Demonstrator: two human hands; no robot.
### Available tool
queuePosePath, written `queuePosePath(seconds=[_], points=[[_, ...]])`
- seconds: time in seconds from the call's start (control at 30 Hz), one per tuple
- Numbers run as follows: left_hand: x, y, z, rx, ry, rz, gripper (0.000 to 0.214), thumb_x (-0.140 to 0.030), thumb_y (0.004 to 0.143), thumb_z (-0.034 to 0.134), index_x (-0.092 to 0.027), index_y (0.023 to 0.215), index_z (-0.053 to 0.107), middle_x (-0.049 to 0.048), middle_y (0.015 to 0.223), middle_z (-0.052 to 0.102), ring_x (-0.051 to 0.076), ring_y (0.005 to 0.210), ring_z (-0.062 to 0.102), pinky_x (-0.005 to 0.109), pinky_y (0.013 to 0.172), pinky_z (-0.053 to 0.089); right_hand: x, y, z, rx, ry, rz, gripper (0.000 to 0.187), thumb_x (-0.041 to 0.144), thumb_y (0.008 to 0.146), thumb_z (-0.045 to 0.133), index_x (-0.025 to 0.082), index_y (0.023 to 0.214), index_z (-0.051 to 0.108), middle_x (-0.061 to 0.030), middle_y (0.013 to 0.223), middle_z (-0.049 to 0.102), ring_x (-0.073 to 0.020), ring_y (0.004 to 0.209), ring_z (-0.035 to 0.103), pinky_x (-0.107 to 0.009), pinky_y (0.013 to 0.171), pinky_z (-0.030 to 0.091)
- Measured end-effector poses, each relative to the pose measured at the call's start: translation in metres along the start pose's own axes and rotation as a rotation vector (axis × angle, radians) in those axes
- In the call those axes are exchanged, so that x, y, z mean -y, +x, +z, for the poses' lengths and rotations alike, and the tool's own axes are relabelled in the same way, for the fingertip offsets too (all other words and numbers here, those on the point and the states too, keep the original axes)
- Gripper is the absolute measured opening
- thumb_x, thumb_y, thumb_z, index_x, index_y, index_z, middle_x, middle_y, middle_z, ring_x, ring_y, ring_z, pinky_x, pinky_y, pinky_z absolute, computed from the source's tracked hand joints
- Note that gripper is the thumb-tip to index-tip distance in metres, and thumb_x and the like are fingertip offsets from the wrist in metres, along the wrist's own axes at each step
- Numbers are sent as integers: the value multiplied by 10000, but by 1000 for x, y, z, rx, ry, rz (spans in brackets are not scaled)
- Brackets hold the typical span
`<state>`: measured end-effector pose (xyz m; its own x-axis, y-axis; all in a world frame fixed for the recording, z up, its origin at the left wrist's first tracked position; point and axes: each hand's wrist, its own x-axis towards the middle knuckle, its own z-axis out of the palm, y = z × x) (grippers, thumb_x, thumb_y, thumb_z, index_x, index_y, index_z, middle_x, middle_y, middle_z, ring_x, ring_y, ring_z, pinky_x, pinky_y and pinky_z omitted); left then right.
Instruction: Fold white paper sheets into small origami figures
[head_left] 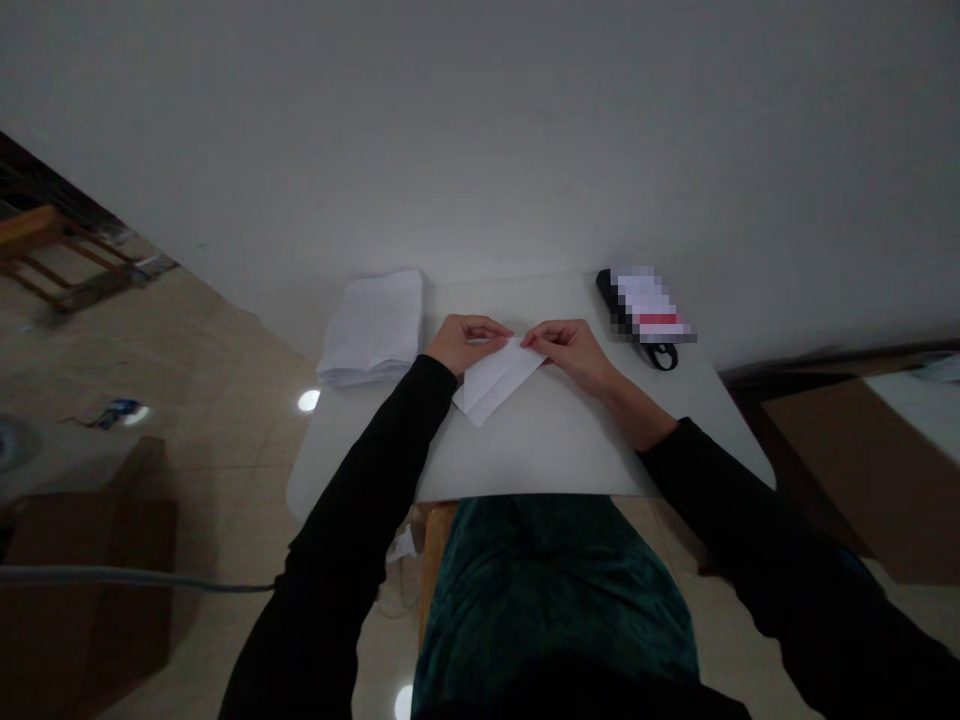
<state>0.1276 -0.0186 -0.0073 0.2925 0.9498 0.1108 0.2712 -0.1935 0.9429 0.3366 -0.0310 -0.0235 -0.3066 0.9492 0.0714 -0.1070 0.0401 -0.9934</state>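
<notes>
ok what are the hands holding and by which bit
The left hand and right hand both hold a folded sheet of white paper by its upper edge, their fingertips nearly meeting near the top.

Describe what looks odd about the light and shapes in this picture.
In the head view, the lighting is dim, a round glare spot shines on the tiled floor, the wide lens bends the room's lines, and a patch near the wall is pixelated.
</notes>
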Motion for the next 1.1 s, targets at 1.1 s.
queuePosePath(seconds=[1.1], points=[[-6, 0, -6, -357, -19, -117, 542, -391, 636, 848, -146, 1095, 697, 58, 784, 739, 162, 706, 683, 256, 619, 515, -4, 6, -9, -215, 29, -64, 220, 396, 656, 827, 221, 785, 797, -3, 708, 718, -117, 593, 567, -293, 611, 470]])
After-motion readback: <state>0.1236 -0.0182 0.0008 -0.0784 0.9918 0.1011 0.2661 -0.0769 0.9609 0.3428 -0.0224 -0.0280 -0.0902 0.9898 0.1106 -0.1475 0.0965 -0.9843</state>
